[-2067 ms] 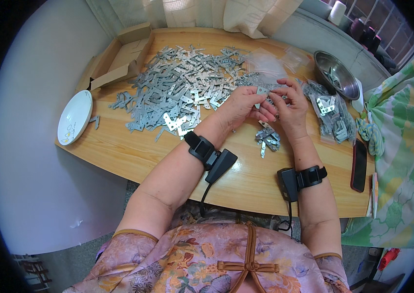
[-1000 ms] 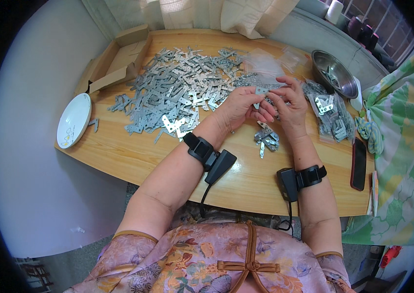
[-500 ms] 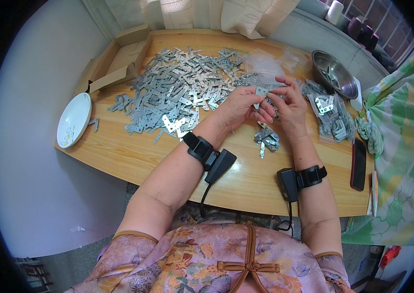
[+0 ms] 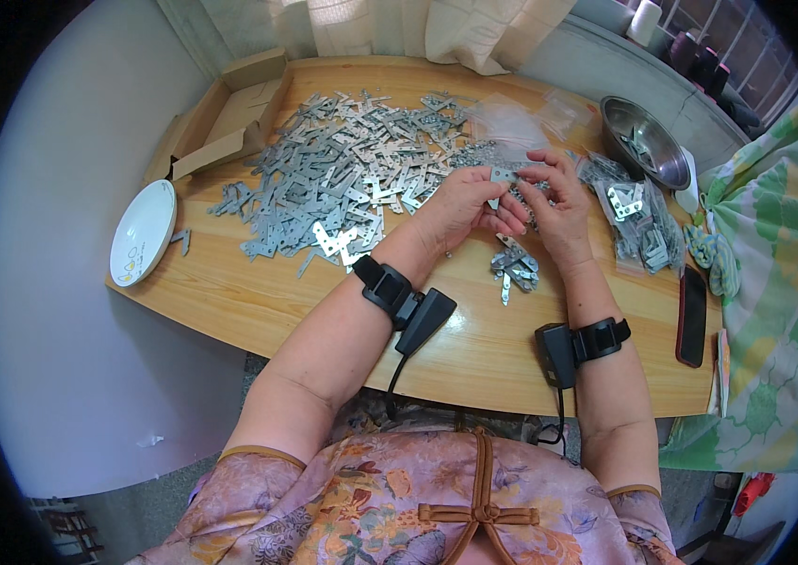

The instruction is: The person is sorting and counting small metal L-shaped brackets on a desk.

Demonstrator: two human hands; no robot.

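My left hand point(image 4: 467, 202) is closed on a flat grey metal corner bracket point(image 4: 501, 176) with small holes, gripped between thumb and fingers. My right hand point(image 4: 557, 198) has thumb and index finger pinched together at the bracket's right edge. Whatever lies between those fingertips is too small to make out. Below the hands lies a little heap of joined brackets point(image 4: 515, 266). A wide pile of loose metal brackets point(image 4: 352, 169) spreads to the left, and small metal fasteners point(image 4: 480, 153) lie scattered just behind my hands.
At the far left stand an open cardboard box point(image 4: 220, 127) and a white plate point(image 4: 143, 235). On the right are a plastic bag of brackets point(image 4: 649, 231), a steel bowl point(image 4: 614, 122) and a dark phone point(image 4: 691, 315). Clear plastic bags point(image 4: 512, 121) lie at the back.
Both hands hold almost the same pose. The bracket and my left fingertips have shifted very slightly to the left.
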